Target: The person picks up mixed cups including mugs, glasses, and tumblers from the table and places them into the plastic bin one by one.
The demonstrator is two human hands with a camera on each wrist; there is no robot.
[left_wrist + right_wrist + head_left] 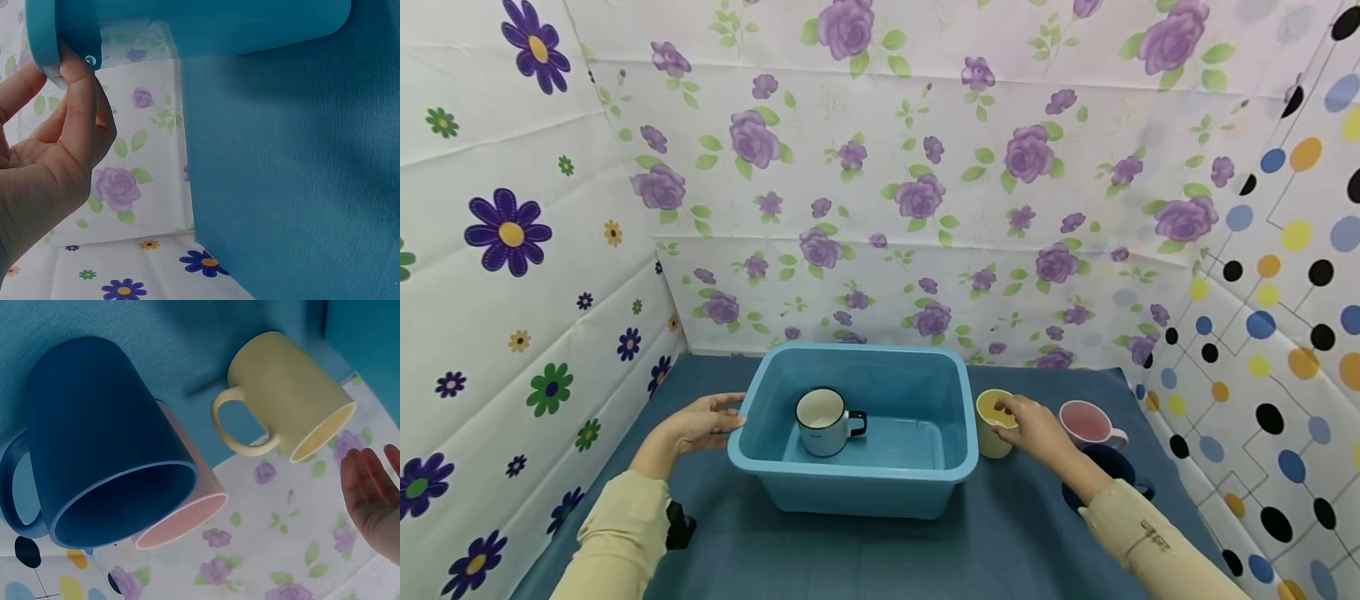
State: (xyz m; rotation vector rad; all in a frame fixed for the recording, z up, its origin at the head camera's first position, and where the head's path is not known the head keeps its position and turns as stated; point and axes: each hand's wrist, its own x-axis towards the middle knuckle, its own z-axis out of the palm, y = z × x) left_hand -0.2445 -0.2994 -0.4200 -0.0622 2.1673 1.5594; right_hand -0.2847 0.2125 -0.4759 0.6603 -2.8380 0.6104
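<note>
A light blue plastic basin (850,493) stands on the cloth, and a white mug with a black rim and handle (822,425) sits upright inside its left part. My left hand (703,423) pinches the basin's left rim between thumb and fingers, as the left wrist view also shows (59,131). Just right of the basin is an upright yellow mug (287,394). My right hand (1037,429) hovers over that mug with fingers loosely bent; in the right wrist view the hand (375,506) is beyond the mug's mouth, apart from it, holding nothing.
A pink mug (1086,423) and a dark blue mug (106,425) stand close together at the right, the dark blue one partly behind my right forearm. Patterned cloth walls (880,200) enclose the blue tabletop (850,558) at the back and both sides.
</note>
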